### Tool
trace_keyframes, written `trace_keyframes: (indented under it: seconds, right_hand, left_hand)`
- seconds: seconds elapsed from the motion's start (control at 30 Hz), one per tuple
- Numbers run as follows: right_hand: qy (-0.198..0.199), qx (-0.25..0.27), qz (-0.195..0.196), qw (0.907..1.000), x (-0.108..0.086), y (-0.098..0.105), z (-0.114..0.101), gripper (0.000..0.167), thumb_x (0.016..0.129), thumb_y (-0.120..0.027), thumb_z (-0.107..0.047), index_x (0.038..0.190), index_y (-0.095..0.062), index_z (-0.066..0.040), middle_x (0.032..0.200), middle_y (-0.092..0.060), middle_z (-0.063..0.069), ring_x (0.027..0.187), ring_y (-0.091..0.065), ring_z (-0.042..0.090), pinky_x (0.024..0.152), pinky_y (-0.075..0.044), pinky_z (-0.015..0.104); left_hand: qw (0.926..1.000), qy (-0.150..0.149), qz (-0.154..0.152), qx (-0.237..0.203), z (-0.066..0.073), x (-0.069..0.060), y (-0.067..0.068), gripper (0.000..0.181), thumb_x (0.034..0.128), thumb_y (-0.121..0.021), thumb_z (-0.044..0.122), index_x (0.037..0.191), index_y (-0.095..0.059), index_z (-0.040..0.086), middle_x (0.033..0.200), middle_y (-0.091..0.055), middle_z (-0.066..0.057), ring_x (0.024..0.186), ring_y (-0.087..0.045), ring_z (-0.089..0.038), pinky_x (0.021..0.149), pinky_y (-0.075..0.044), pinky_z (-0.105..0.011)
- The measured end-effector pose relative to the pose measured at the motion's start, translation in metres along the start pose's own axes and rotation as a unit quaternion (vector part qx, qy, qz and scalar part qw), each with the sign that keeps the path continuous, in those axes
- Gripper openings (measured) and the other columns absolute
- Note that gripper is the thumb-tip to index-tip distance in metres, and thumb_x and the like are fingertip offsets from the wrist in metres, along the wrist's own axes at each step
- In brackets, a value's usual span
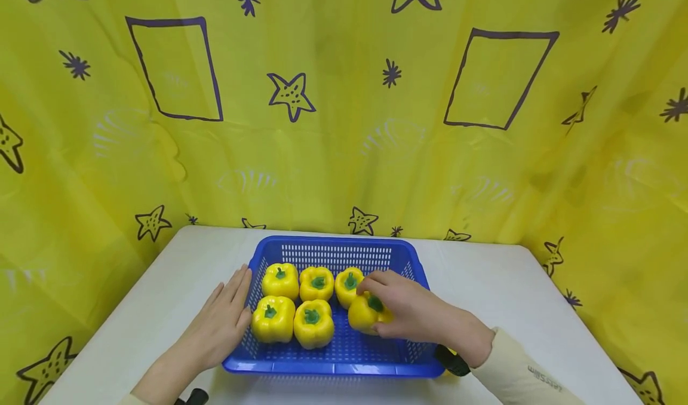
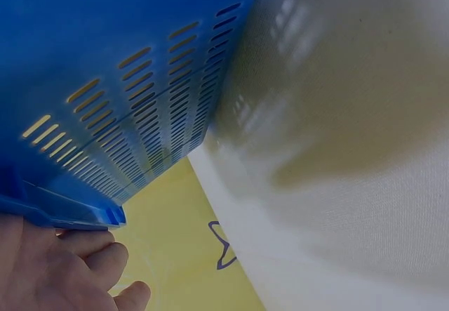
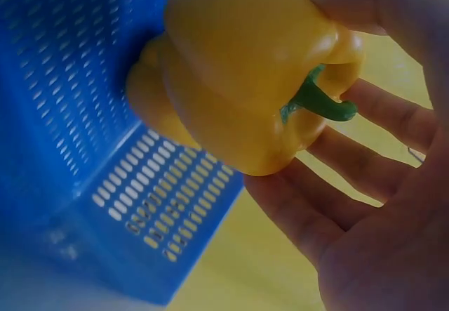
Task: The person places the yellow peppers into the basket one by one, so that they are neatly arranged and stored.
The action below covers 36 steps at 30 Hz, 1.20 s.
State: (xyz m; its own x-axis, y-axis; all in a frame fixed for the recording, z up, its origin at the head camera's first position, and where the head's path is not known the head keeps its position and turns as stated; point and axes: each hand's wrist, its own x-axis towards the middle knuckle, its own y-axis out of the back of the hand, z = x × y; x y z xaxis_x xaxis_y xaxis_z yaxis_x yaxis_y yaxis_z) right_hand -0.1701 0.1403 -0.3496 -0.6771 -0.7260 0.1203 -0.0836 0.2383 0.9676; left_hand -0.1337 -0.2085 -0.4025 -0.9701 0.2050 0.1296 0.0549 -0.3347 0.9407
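Note:
My right hand [image 1: 411, 309] grips a yellow bell pepper [image 1: 362, 316] with a green stem, over the right part of a blue plastic basket [image 1: 333, 368]. In the right wrist view, thumb and fingers lie around that bell pepper, its stem toward the palm. Several more yellow bell peppers stand stem up in the basket, among them one [image 1: 314, 324] in the near row and one [image 1: 280, 281] at the far left corner. With fairly straight fingers, my left hand [image 1: 223, 318] rests against the basket's left rim. The left wrist view shows it beside the slotted side wall [image 2: 140, 100].
The basket stands on a white table [image 1: 473, 279], with bare surface to its left and right. A yellow curtain [image 1: 333, 154] with drawn stars and frames hangs behind and along both sides. Dark wrist straps [image 1: 451, 360] show near the sleeves.

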Motion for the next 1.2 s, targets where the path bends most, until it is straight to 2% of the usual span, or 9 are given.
trace_keyframes:
  seconds: [0.2, 0.57, 0.77, 1.0, 1.2]
  right_hand:
    - [-0.001, -0.004, -0.04, 0.9992, 0.006, -0.004, -0.007, 0.045, 0.08, -0.077, -0.03, 0.122, -0.062, -0.019, 0.121, -0.062, -0.004, 0.104, -0.055, 0.01, 0.092, -0.054, 0.029]
    - [0.017, -0.017, -0.113, 0.9933, 0.022, -0.009, -0.015, 0.044, 0.079, -0.081, -0.027, 0.118, -0.062, -0.023, 0.107, -0.059, -0.009, 0.095, -0.048, 0.008, 0.085, -0.051, 0.022]
    - [0.037, -0.03, -0.123, 0.9913, 0.029, -0.012, -0.017, 0.041, 0.077, -0.082, -0.025, 0.114, -0.062, -0.021, 0.105, -0.058, -0.008, 0.094, -0.047, 0.009, 0.086, -0.05, 0.022]
    - [0.024, -0.026, -0.151, 0.9879, 0.035, -0.017, -0.015, 0.044, 0.076, -0.083, -0.023, 0.115, -0.062, -0.023, 0.107, -0.058, -0.009, 0.094, -0.048, 0.008, 0.088, -0.05, 0.023]
    - [0.024, -0.021, -0.149, 0.9884, 0.035, -0.017, -0.015, 0.044, 0.078, -0.082, -0.024, 0.118, -0.064, -0.023, 0.112, -0.06, -0.009, 0.099, -0.049, 0.009, 0.092, -0.05, 0.025]
  left_hand:
    - [1.0, 0.0, -0.002, -0.002, 0.001, 0.0, 0.001, 0.064, 0.101, -0.041, 0.023, 0.156, -0.021, -0.002, 0.165, -0.017, -0.021, 0.151, -0.019, -0.04, 0.12, -0.017, -0.063]
    - [1.0, -0.002, 0.003, 0.001, -0.001, 0.0, 0.0, 0.063, 0.1008, -0.041, 0.021, 0.156, -0.021, -0.003, 0.165, -0.017, -0.021, 0.151, -0.02, -0.04, 0.121, -0.017, -0.063]
    - [0.9998, -0.014, 0.014, 0.003, -0.001, 0.001, 0.0, 0.061, 0.1007, -0.041, 0.019, 0.155, -0.023, -0.004, 0.164, -0.018, -0.021, 0.151, -0.021, -0.039, 0.12, -0.019, -0.062]
    - [0.9999, -0.011, 0.01, 0.002, 0.0, 0.001, 0.0, 0.062, 0.1008, -0.041, 0.02, 0.155, -0.022, -0.003, 0.165, -0.017, -0.02, 0.152, -0.02, -0.039, 0.121, -0.018, -0.062]
    - [0.9999, -0.007, 0.007, 0.005, 0.0, 0.001, 0.0, 0.062, 0.1007, -0.041, 0.02, 0.155, -0.022, -0.003, 0.165, -0.018, -0.02, 0.151, -0.021, -0.039, 0.121, -0.019, -0.062]
